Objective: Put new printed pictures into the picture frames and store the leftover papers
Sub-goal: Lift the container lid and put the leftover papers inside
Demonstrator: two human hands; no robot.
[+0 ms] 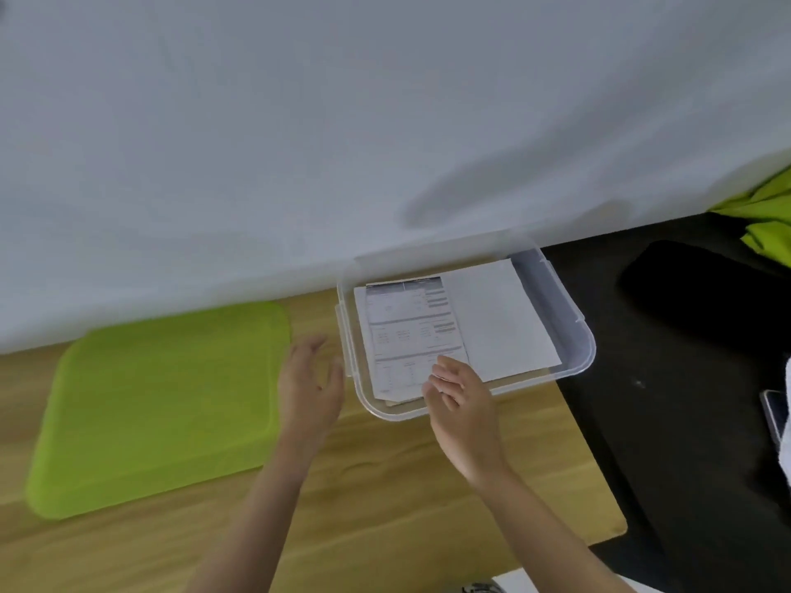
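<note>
Lying flat papers (pixel 453 327) in clear rounded plastic box (pixel 573 336)

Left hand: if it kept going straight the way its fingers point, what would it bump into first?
Probably the wall. The left hand points up the gap between the green lid and the clear box, over bare wooden table. Depth is unclear, and the hand is blurred.

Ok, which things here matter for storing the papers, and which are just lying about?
Job: clear box; printed sheet; blank sheet; green lid; left hand; right hand.
Lying about: green cloth; phone.
</note>
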